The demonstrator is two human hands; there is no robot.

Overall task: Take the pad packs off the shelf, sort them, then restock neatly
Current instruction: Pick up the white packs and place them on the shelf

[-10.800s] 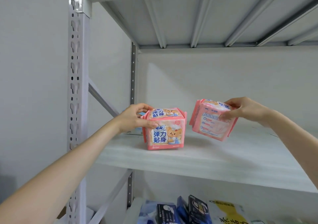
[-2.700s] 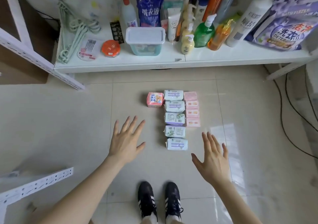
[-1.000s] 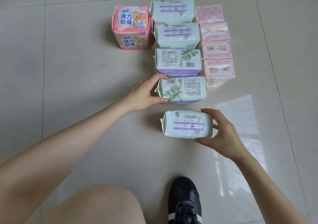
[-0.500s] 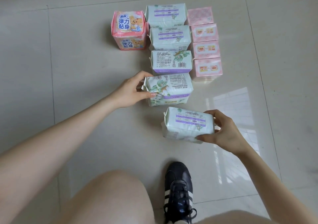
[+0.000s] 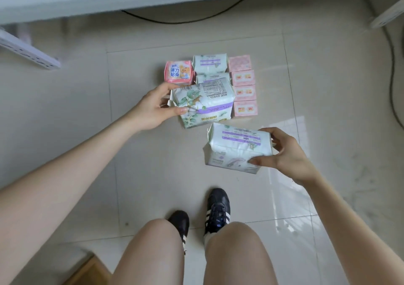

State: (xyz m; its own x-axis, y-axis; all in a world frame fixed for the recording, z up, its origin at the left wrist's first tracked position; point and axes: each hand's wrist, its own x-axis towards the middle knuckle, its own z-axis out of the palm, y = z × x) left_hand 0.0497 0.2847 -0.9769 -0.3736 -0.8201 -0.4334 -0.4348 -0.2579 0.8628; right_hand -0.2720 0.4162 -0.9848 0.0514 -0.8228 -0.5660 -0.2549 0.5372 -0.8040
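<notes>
Left hand (image 5: 153, 109), fingers curled round leafy pack (image 5: 203, 101); right hand (image 5: 284, 153) gripped purple-striped pack (image 5: 236, 149). Both were off the floor (image 5: 65, 131). Judged best shelved side by side, labels outward.

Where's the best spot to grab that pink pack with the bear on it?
Probably from its open left side, thumb on the near face, fingers on the far face of the pink bear pack. It is a squat block, and its right side sits against a green-and-white pack, leaving fingers no room there.
</notes>
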